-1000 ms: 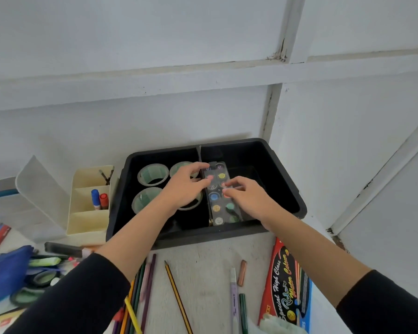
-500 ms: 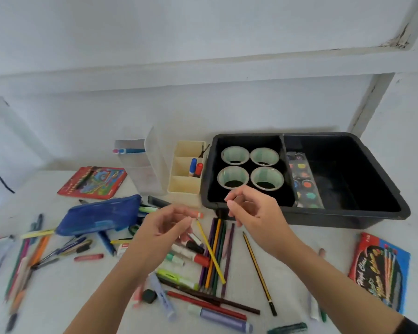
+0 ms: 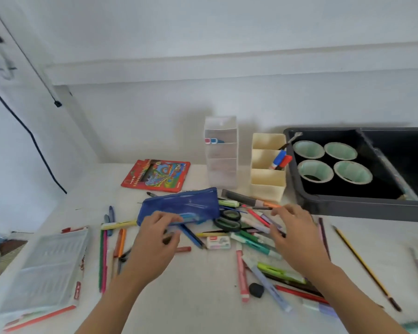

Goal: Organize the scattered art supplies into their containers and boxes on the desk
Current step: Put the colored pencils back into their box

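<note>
Neither hand plainly clasps anything: the left hand, centre of the frame, lays its fingertips on the lower edge of a blue pouch, and I cannot tell whether it grips it, while the right hand, just right of centre, hangs with loosely spread fingers over a heap of markers, holding nothing. All of it lies on a white desk. At the right edge sits a black bin with four pale green cups in its left compartment. At lower left lies a flat grey case. Above the pouch is a red pencil box. Between that box and the bin stand a clear organizer and a cream organizer, the latter with a blue and a red marker in its middle compartment. Just right of the pouch lie scissors. A striped pencil lies apart at lower right. A white eraser sits between the hands.
</note>
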